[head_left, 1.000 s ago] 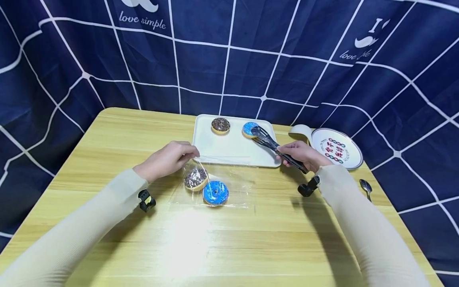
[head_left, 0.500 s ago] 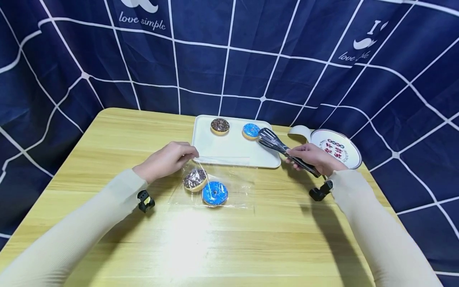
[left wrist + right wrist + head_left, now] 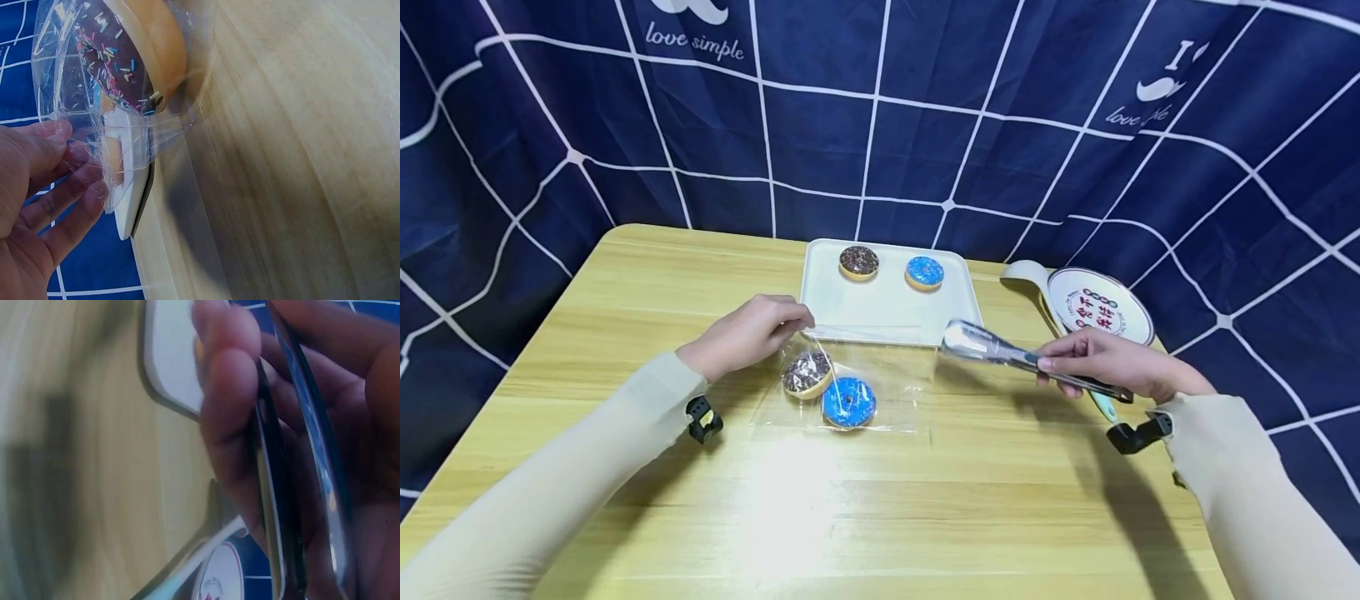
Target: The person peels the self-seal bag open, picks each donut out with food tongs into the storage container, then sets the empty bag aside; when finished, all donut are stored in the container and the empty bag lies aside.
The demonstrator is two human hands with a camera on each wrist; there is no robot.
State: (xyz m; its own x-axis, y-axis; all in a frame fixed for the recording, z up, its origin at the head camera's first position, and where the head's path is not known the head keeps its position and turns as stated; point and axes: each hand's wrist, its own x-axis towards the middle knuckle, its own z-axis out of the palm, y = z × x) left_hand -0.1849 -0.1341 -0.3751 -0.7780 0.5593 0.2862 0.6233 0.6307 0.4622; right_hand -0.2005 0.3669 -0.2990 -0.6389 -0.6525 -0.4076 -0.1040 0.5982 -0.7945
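My left hand (image 3: 756, 333) pinches the edge of a clear plastic bag (image 3: 895, 387) at the near side of the tray. Inside the bag lie a chocolate donut with sprinkles (image 3: 807, 374) and a blue donut (image 3: 849, 402). In the left wrist view, fingers and thumb grip the thin film of the bag (image 3: 87, 134) beside the chocolate donut (image 3: 115, 59). My right hand (image 3: 1101, 360) holds metal tongs (image 3: 992, 346) by their arms, heads pointing left above the table. Nothing shows between the tong heads. In the right wrist view, both tong arms (image 3: 275, 487) pass through my fingers.
A white tray (image 3: 880, 304) at the back bears another chocolate donut (image 3: 859, 262) and another blue donut (image 3: 924, 272). To its right lie a white plate with red lettering (image 3: 1101, 304) and a pale ladle-like utensil (image 3: 1028, 271), its pale green handle end under my right hand.
My right hand has drawn the tongs back from the blue donut on the tray, moving right and nearer. That donut stays on the tray. My left hand keeps its place at the bag.
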